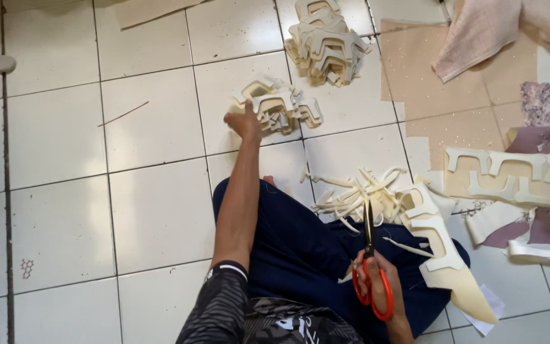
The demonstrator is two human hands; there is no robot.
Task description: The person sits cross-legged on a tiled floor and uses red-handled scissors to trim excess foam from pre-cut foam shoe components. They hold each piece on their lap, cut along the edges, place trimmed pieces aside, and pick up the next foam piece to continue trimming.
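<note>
- Left hand [244,123] pinches a cream cutout atop the small cutout pile [279,105].
- Right hand [377,280], nearer the body than that pile, fingers closed through red-handled scissors [369,258].
- Taller cutout stack [324,43] lies beyond the pile.

Left hand [244,122] touches cutouts [279,105] (right hand [377,280] holds scissors [370,267]).

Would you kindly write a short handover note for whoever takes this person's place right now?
Left hand: arm stretched forward, resting on the near pile of cut cream pieces on the tiled floor.
Right hand: holds red-handled scissors, blades pointing away.
Second, taller stack lies farther out. Offcut strips lie by the knee; a partly cut cream sheet rests on the lap.
Done: two piles cut. Left: the lap sheet and the marked sheet at right.
</note>
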